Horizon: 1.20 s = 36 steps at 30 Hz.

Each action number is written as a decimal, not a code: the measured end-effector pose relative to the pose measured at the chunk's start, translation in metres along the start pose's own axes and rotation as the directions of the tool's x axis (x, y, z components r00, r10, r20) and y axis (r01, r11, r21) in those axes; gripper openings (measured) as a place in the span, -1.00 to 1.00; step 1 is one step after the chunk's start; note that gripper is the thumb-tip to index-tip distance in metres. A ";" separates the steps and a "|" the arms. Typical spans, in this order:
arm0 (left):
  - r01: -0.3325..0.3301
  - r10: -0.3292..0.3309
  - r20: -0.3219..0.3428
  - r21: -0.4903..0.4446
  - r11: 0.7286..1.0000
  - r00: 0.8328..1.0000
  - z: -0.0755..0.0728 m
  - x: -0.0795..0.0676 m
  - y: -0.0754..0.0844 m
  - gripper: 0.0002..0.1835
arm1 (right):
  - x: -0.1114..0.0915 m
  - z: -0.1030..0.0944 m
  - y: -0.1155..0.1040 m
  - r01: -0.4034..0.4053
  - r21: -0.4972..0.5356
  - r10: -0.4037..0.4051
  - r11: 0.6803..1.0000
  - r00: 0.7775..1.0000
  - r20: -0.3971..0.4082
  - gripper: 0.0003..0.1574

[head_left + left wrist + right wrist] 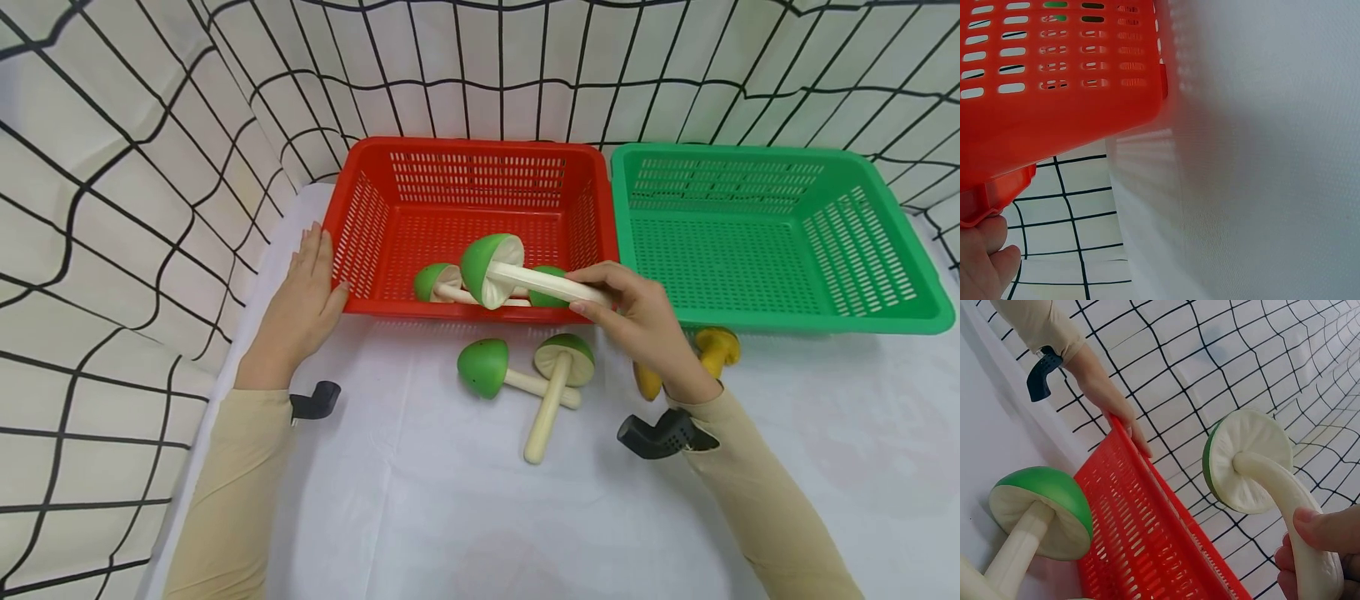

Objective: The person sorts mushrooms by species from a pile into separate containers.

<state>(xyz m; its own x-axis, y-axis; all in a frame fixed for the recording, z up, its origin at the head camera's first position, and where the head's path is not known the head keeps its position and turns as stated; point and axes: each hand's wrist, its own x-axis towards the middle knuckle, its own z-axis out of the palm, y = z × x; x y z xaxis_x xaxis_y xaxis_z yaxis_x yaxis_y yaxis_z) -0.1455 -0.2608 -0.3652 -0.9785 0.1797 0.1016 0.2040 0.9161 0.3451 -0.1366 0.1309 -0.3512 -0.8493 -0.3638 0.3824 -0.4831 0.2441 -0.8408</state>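
My right hand (637, 321) grips the stem of a green-capped toy mushroom (491, 271), held above the front part of the red basket (480, 148). In the right wrist view the thumb and fingers wrap round the pale stem (1285, 494). My left hand (300, 304) rests on the left rim of the red basket, fingers straight. Inside that basket lie other green-capped mushrooms (433, 283), partly hidden by the held one. On the cloth in front, two more green-capped mushrooms (482, 368) lie with crossed stems.
A green basket (780, 325) stands to the right of the red one. Yellow mushrooms (717, 346) lie before it, partly behind my right hand and wrist. Black netting (420, 83) over white cloth rises behind and at the left. White cloth (480, 517) covers the table.
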 end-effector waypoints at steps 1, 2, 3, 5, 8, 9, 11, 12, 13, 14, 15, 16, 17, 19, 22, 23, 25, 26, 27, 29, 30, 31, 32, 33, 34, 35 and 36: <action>0.001 -0.001 0.002 -0.001 1.000 1.000 0.000 0.000 0.000 -0.30 | 0.002 0.000 0.000 -0.014 -0.006 0.014 1.000 1.000 0.003 -0.68; 0.002 -0.002 0.003 0.000 1.000 1.000 0.000 0.000 0.000 -0.30 | 0.005 0.000 0.000 -0.029 -0.007 0.029 1.000 1.000 0.007 -0.68; 0.003 -0.003 0.003 0.000 1.000 1.000 0.000 -0.001 0.000 -0.30 | 0.007 0.000 0.001 -0.040 -0.008 0.040 0.999 0.999 0.009 -0.69; 0.005 -0.005 0.003 0.000 1.000 1.000 0.000 -0.001 0.000 -0.30 | 0.012 0.000 0.002 -0.059 -0.009 0.059 0.998 0.998 0.014 -0.69; 0.006 -0.006 0.000 0.001 1.000 1.000 -0.001 -0.001 0.001 -0.30 | 0.019 0.000 0.004 -0.077 -0.031 0.078 0.997 0.997 0.018 -0.69; 0.006 -0.006 -0.001 0.002 1.000 1.000 -0.001 0.000 0.001 -0.30 | 0.022 0.000 0.005 -0.078 -0.039 0.079 0.996 0.997 0.020 -0.69; 0.007 -0.007 -0.003 0.003 1.000 1.000 -0.001 0.000 0.001 -0.30 | 0.027 -0.001 0.006 -0.088 -0.054 0.090 0.995 0.996 0.027 -0.69; 0.008 -0.008 -0.003 0.004 1.000 1.000 -0.001 0.000 0.001 -0.30 | 0.030 -0.001 0.007 -0.093 -0.058 0.095 0.994 0.995 0.031 -0.69; 0.009 -0.009 -0.003 0.004 1.000 1.000 -0.001 0.000 0.001 -0.30 | 0.033 -0.001 0.008 -0.098 -0.060 0.100 0.993 0.994 0.036 -0.69; 0.009 -0.009 -0.003 0.006 1.000 1.000 -0.001 0.000 0.001 -0.30 | 0.036 -0.002 0.010 -0.105 -0.065 0.108 0.992 0.993 0.038 -0.69; 0.010 -0.010 -0.003 0.006 1.000 1.000 -0.001 0.000 0.001 -0.30 | 0.040 -0.002 0.011 -0.111 -0.076 0.115 0.991 0.993 0.039 -0.69; 0.010 -0.010 -0.003 0.007 1.000 1.000 -0.001 0.000 0.001 -0.30 | 0.043 -0.002 0.013 -0.121 -0.084 0.125 0.989 0.991 0.040 -0.69; 0.009 -0.009 -0.002 0.008 1.000 1.000 -0.001 0.000 0.001 -0.30 | 0.047 -0.001 0.014 -0.132 -0.096 0.136 0.987 0.990 0.041 -0.69; 0.005 -0.005 -0.002 0.008 1.000 1.000 -0.001 0.000 0.001 -0.30 | 0.053 -0.001 0.017 -0.156 -0.117 0.162 0.981 0.986 0.044 -0.69; 0.001 -0.001 -0.003 0.005 1.000 1.000 -0.001 -0.001 0.001 -0.30 | 0.060 0.001 0.020 -0.186 -0.127 0.194 0.974 0.980 0.053 -0.70; 0.000 0.000 -0.003 0.004 1.000 1.000 -0.001 -0.001 0.001 -0.30 | 0.062 0.001 0.021 -0.193 -0.128 0.202 0.973 0.978 0.056 -0.70; 0.003 -0.003 -0.002 0.002 1.000 1.000 -0.001 -0.001 0.001 -0.30 | 0.067 0.002 0.022 -0.199 -0.117 0.208 0.973 0.976 0.064 -0.71; 0.006 -0.006 -0.001 0.001 1.000 1.000 -0.001 -0.002 0.001 -0.30 | 0.069 0.003 0.023 -0.203 -0.108 0.211 0.973 0.975 0.068 -0.71; 0.009 -0.009 -0.001 0.002 1.000 1.000 -0.001 -0.002 0.001 -0.30 | 0.071 0.004 0.023 -0.201 -0.106 0.210 0.974 0.975 0.073 -0.71; 0.012 -0.012 0.000 0.005 1.000 1.000 -0.001 -0.002 0.001 -0.30 | 0.076 0.006 0.024 -0.201 -0.112 0.211 0.973 0.974 0.082 -0.71; 0.012 -0.012 0.000 0.006 1.000 1.000 -0.001 -0.002 0.001 -0.30 | 0.078 0.007 0.025 -0.206 -0.113 0.216 0.972 0.973 0.087 -0.71; 0.012 -0.012 0.000 0.007 1.000 1.000 -0.001 -0.002 0.001 -0.30 | 0.080 0.007 0.026 -0.213 -0.119 0.224 0.970 0.970 0.092 -0.71; 0.010 -0.010 0.001 0.007 1.000 1.000 -0.001 -0.002 0.001 -0.30 | 0.082 0.008 0.026 -0.220 -0.125 0.233 0.967 0.968 0.098 -0.72; 0.008 -0.008 0.002 0.006 1.000 1.000 -0.001 -0.002 0.001 -0.30 | 0.084 0.008 0.027 -0.226 -0.136 0.241 0.965 0.965 0.103 -0.72; 0.007 -0.007 0.003 0.006 1.000 1.000 -0.001 -0.001 0.001 -0.30 | 0.086 0.009 0.028 -0.235 -0.144 0.251 0.961 0.962 0.106 -0.72; 0.006 -0.006 0.004 0.006 1.000 1.000 -0.001 -0.001 0.001 -0.30 | 0.088 0.009 0.029 -0.240 -0.152 0.258 0.959 0.959 0.112 -0.72; 0.006 -0.007 0.006 0.007 1.000 1.000 -0.001 -0.001 0.001 -0.30 | 0.089 0.009 0.030 -0.244 -0.165 0.265 0.955 0.957 0.119 -0.73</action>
<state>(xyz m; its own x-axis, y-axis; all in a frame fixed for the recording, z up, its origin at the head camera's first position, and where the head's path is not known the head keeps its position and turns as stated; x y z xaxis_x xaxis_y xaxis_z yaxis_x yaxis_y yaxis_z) -0.1445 -0.2604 -0.3639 -0.9799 0.1757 0.0941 0.1975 0.9197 0.3394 -0.2247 0.0974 -0.3461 -0.9156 -0.3902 0.0974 -0.2894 0.4709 -0.8334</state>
